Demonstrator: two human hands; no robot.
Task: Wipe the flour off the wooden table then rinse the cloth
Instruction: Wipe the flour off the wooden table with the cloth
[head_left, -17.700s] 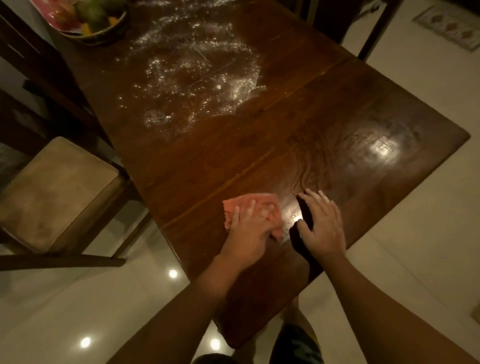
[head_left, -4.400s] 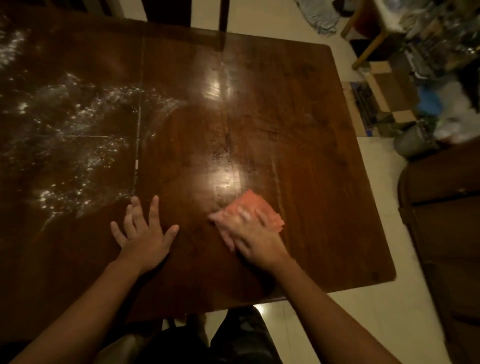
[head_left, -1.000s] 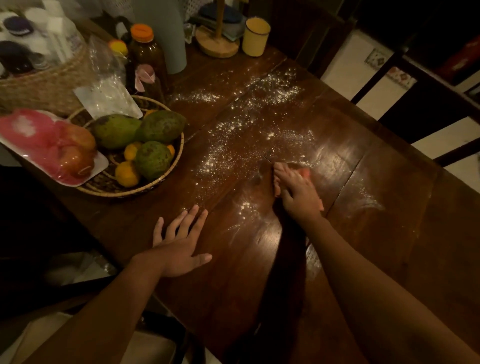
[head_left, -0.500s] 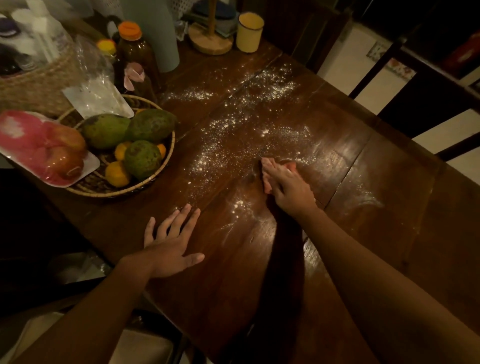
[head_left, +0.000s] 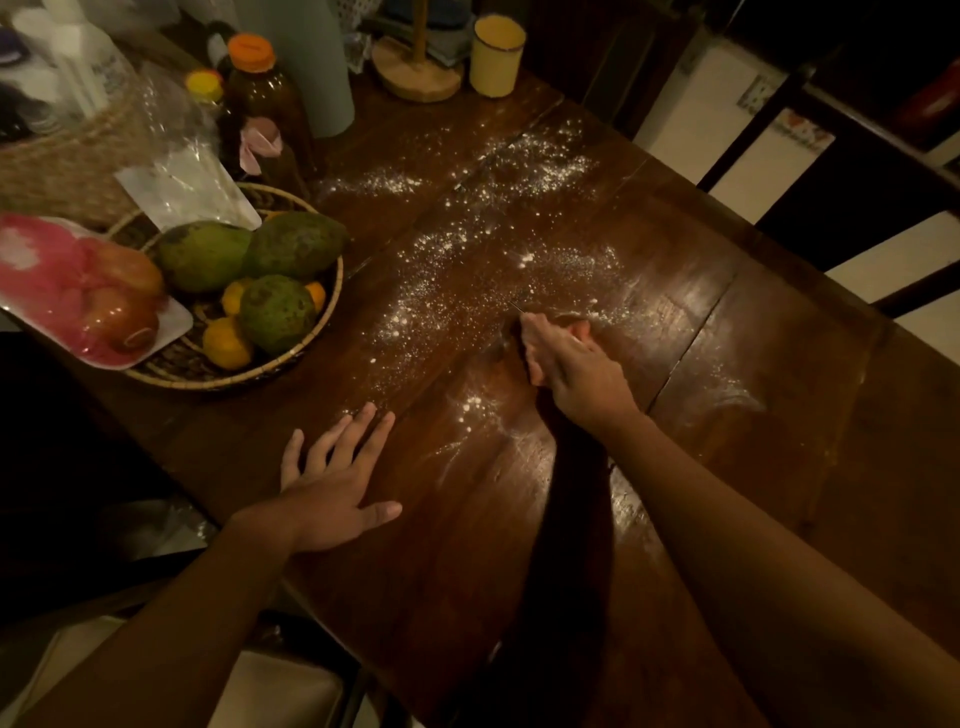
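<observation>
Head view is showing the wooden surface (head_left: 519, 519) stretching out under both my arms, dark and glossy on the near side of my right grip (head_left: 576, 371). The flour (head_left: 467, 270) is lying in a broad scattered band just ahead of that grip and off to its left, running toward the far end. A small patch is sitting on its near-left side and a faint smear is showing off to its right. The fruit basket (head_left: 228, 383) is standing well to the left of both grips. My left grip (head_left: 332, 488) is resting flat on the surface, fingers spread and straight, holding nothing, near and left of the right one. My right grip is pressing down with fingers extended rather than curled, pinning the cloth (head_left: 581, 330) to the surface. Only a pink edge of the cloth is peeking out beyond my knuckles. I am judging this to be the wiping step, partly done, with rinsing not yet begun. The next move is calling for a sweep forward and left through the thick band, gathering the powder toward me and not pushing it at the basket.
</observation>
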